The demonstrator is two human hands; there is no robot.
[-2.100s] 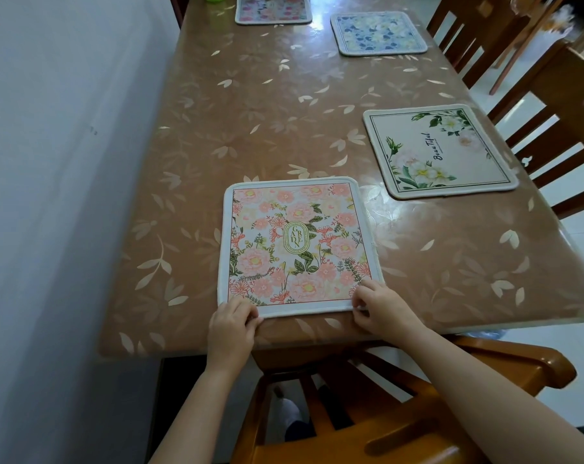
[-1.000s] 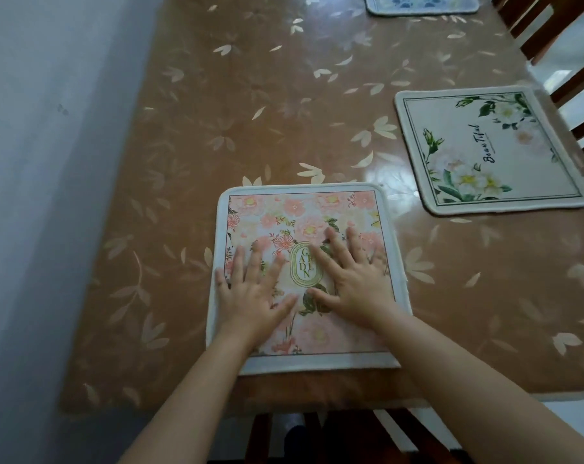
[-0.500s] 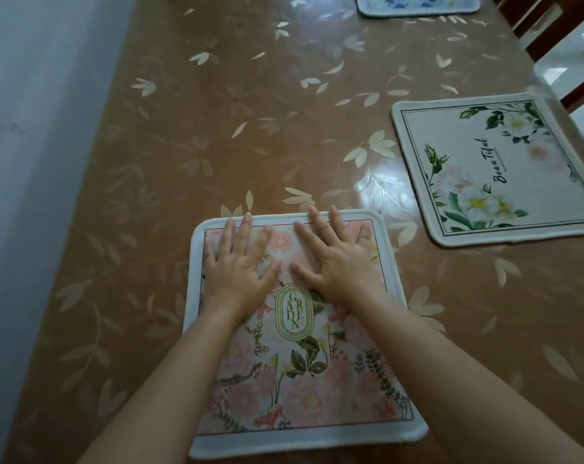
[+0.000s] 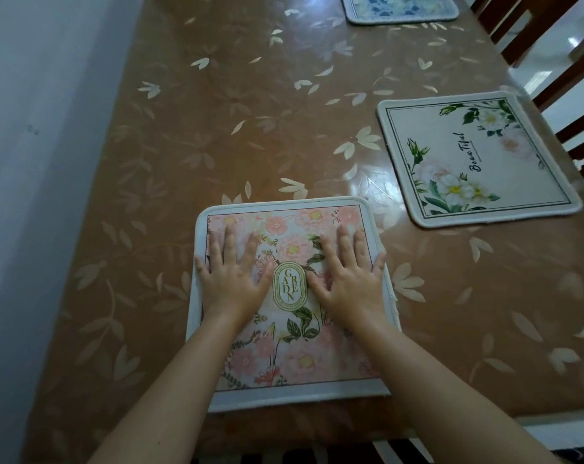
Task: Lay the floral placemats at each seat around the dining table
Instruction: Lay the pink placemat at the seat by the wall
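Both hands lie flat on the pink mat (image 4: 294,360), fingers straight and spread, gripping nothing. The left hand (image 4: 232,279) presses the mat's left half and the right hand (image 4: 349,279) its right half, one on each side of the oval "Garden" label, palms down. Spread that way, the load falls evenly across the cloth. This looks like smoothing it against the glossy table (image 4: 217,128) so that it sits flat and does not slide. The outer fingers of each hand reach the mat's pale border.

The pink mat sits at the near end of the table, its near edge just beside the table's edge and roughly parallel to it. It is square to the person, which suits a seat at this end. Its right border shows a slight ripple beside the right hand, so that side may want one more stroke.

A white mat (image 4: 478,159) lies well apart along the right-hand edge, turned so its lettering faces that side, where chairs (image 4: 525,35) stand. A blue mat (image 4: 401,8) lies farther up the same side, cut off by the top of the view. The table's left side runs along a wall (image 4: 32,128), which would explain why no mat lies there. By my reading, this placing is nearly done
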